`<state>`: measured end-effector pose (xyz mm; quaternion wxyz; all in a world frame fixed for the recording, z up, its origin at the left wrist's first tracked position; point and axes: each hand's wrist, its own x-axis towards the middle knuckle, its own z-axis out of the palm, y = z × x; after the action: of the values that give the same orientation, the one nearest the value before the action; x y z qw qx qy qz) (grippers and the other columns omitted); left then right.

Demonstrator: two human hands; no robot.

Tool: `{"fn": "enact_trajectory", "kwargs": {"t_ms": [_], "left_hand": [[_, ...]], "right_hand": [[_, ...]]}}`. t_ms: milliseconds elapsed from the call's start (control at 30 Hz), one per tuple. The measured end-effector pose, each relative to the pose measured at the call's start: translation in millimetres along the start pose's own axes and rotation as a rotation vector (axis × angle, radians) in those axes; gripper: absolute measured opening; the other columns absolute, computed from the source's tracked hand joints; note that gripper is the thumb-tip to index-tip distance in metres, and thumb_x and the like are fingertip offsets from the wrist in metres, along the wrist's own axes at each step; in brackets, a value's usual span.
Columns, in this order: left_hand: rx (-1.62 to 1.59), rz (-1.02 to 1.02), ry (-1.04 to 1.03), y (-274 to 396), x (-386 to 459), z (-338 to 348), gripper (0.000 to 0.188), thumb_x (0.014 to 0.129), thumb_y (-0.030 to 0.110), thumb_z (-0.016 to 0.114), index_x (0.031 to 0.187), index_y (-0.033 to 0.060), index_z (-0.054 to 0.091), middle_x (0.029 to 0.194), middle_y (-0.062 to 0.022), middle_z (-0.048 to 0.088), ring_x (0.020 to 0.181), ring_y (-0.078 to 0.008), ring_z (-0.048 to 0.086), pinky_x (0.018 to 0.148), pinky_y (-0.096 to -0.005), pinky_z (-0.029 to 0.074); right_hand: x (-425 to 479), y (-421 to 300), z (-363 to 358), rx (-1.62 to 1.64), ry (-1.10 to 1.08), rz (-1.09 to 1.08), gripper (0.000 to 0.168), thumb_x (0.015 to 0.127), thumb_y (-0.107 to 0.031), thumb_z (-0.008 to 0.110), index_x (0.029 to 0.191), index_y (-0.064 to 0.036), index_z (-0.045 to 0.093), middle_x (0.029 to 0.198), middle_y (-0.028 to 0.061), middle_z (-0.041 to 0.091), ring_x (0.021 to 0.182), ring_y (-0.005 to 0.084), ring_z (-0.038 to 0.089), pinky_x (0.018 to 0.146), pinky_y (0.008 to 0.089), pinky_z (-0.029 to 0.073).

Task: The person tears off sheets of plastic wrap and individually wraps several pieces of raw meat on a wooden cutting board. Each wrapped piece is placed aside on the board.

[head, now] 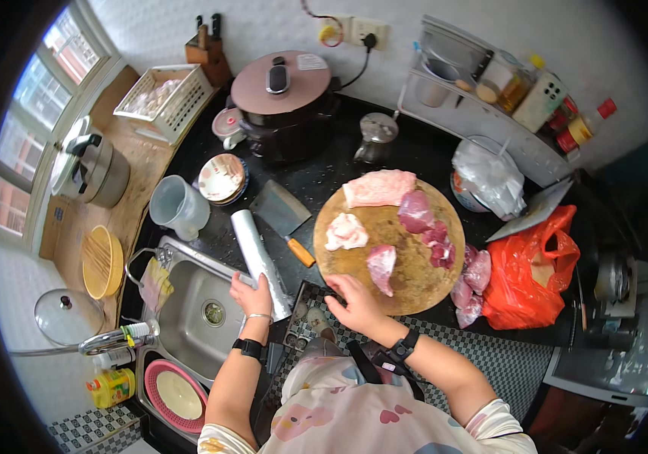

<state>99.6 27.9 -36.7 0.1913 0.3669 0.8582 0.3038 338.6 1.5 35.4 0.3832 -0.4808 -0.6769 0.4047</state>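
My left hand (252,296) is beside a roll of clear plastic film (256,255), its thumb overlapping the roll's left edge; whether it touches cannot be told. My right hand (353,305), empty with fingers apart, is at the near left rim of a round wooden chopping board (415,289). On the board are a pale slab of pork fat (380,188), a white lump of fat (346,231), a pointed piece of meat (381,268) and red meat pieces (416,212) along the right. A cleaver (282,210) with a wooden handle lies left of the board.
The steel sink (188,306) is at left, below a plastic jug (179,204) and stacked dishes (222,177). An electric pressure cooker (281,108) stands at the back. Bagged meat (471,284) and a red plastic bag (528,284) sit right of the board.
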Motion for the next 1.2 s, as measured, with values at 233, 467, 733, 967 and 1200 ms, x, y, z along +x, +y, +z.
{"fn": "enact_trajectory", "kwargs": {"t_ms": [233,467,733,967,1200], "left_hand": [[-0.126,-0.109,-0.468,-26,33,3,0.071,0.072,0.042,0.078,0.116,-0.0072,0.053,0.093,-0.0181,0.066,0.082,-0.0269,0.065,0.075,-0.0355,0.052],[-0.349,-0.243,-0.727,-47,59,2,0.055,0.077,0.031,0.073,0.114,-0.0068,0.055,0.092,-0.0116,0.067,0.08,-0.0193,0.065,0.069,-0.032,0.051],[-1.053,-0.325,-0.956,-51,49,-38,0.051,0.084,0.009,0.058,0.13,-0.0018,0.039,0.121,-0.009,0.052,0.11,-0.0174,0.052,0.095,-0.033,0.043],[-1.243,-0.224,-0.984,-56,42,-53,0.066,0.08,0.018,0.061,0.139,0.0054,0.032,0.12,-0.0094,0.053,0.109,-0.022,0.055,0.093,-0.0391,0.046],[-1.121,-0.282,-0.962,-59,39,-52,0.056,0.091,0.023,0.053,0.14,0.0053,0.031,0.117,-0.0111,0.054,0.099,-0.0234,0.059,0.085,-0.0383,0.05]], "right_hand": [[47,21,89,-0.103,-0.112,0.126,0.032,0.083,-0.014,0.062,0.111,0.0,0.055,0.106,0.0185,0.058,0.095,0.0351,0.059,0.081,0.0399,0.05],[95,39,132,-0.104,0.009,0.222,0.027,0.085,-0.014,0.063,0.107,0.001,0.058,0.094,0.0154,0.063,0.082,0.028,0.064,0.073,0.0356,0.052],[114,29,148,0.311,-0.129,0.426,0.027,0.094,-0.018,0.059,0.113,0.001,0.054,0.096,0.0068,0.064,0.087,0.0129,0.061,0.079,0.027,0.05],[163,-12,127,0.444,-0.133,0.366,0.031,0.098,-0.029,0.052,0.115,-0.004,0.056,0.098,0.0022,0.063,0.089,0.0108,0.059,0.075,0.0258,0.047],[182,-34,114,0.613,-0.125,0.464,0.019,0.094,-0.018,0.058,0.102,-0.002,0.062,0.086,0.0032,0.064,0.076,0.0098,0.059,0.07,0.0241,0.049]]}}
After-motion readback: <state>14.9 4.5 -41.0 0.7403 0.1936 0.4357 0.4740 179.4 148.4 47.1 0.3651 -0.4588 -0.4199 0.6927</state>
